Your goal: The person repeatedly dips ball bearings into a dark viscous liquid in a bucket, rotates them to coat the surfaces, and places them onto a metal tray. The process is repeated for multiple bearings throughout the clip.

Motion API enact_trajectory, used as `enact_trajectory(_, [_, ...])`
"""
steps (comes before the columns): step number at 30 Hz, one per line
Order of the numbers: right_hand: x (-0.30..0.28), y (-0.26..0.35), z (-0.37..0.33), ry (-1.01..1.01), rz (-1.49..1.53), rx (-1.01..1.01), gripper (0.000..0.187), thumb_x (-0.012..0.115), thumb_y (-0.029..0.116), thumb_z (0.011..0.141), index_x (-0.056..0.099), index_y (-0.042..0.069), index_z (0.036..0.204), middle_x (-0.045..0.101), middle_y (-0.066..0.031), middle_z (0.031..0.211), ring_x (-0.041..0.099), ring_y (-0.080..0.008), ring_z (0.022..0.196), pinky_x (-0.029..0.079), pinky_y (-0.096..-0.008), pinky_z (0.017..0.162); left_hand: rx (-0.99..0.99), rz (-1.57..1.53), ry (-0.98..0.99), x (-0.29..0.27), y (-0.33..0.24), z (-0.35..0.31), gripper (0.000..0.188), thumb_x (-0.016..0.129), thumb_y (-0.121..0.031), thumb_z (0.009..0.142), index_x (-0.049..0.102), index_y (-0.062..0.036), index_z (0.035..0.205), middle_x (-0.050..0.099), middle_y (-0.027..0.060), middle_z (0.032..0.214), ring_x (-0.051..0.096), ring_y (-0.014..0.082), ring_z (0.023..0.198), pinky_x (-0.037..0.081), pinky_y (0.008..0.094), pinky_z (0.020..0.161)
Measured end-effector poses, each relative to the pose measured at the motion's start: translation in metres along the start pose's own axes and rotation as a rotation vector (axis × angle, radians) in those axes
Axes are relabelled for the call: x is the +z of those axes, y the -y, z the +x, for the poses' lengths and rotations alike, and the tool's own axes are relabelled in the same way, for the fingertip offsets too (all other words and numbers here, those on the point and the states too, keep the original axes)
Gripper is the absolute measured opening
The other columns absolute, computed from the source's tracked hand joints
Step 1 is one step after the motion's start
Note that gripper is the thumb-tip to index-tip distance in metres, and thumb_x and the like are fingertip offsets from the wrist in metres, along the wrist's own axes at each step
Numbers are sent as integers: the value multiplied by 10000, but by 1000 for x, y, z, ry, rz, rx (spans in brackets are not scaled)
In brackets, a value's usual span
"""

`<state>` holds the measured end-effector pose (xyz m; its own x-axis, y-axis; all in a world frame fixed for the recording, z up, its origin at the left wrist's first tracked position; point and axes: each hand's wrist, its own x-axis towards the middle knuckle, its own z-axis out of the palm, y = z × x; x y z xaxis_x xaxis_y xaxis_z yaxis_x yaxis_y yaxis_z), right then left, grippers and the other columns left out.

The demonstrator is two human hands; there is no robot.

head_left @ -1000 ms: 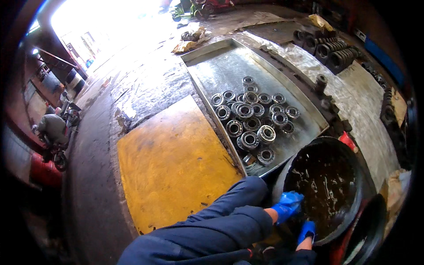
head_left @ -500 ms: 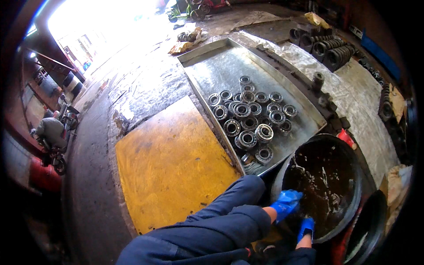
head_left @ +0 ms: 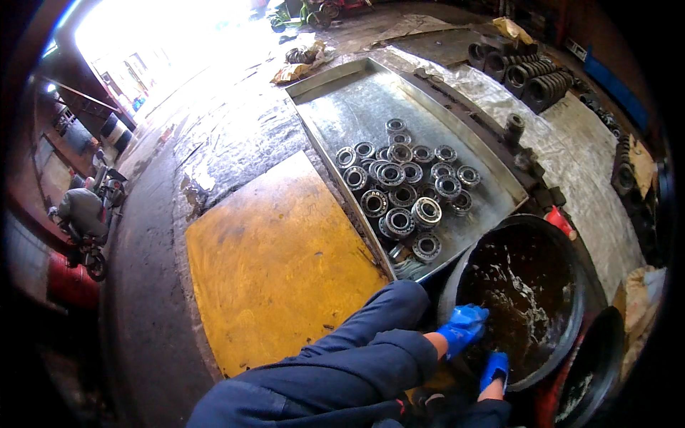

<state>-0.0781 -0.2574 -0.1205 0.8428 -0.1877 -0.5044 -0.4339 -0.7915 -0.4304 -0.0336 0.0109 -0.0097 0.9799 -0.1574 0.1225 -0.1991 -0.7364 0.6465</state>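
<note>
Both of my hands wear blue gloves and reach over the near left side of a round dark tub. Dark brown liquid with pale streaks of froth fills it. My left hand is at the tub's left side with its fingers curled in; whatever they grip is hidden. Closer to me, my right hand is at the near rim, its fingers mostly out of sight. Beyond the tub, several metal ball bearings lie heaped in a shallow metal tray.
A yellow sheet lies left of the tray. A red object sits by the tub's far rim, and a second dark container stands at right. Stacked dark rings rest on the far right sheeting. A motorbike stands far left.
The pale froth on the liquid has shifted and spread into longer streaks. Both hands stay almost where they were.
</note>
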Motion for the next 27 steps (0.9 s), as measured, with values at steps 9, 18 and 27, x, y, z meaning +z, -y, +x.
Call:
enact_trajectory(9, [30, -5, 27, -230, -596, -389, 411, 555, 397, 1039, 753, 63, 1175, 721, -221, 1223, 716, -347, 1095, 570, -484, 886, -34, -28, 87, -4, -1, -6, 296, 683, -230, 820, 694, -79, 1074, 730, 170, 996, 696, 413, 959, 568, 526, 794])
enact_trajectory(18, [38, 49, 25, 177, -646, 35, 467, 445, 413, 1068, 674, 111, 1340, 662, -181, 1356, 620, -393, 1258, 473, -475, 1054, -72, 7, 215, -8, 12, 5, 210, 691, -249, 836, 731, -97, 975, 730, 198, 938, 706, 409, 871, 562, 515, 748])
enact_trajectory(27, [-14, 27, -18, 12, -279, 13, 459, 517, 350, 1023, 636, 101, 1389, 587, -231, 1431, 580, -403, 1305, 471, -497, 1072, 55, 53, 97, -1, -4, 7, 385, 696, -404, 815, 725, -106, 1057, 743, 170, 1012, 696, 398, 963, 569, 479, 839])
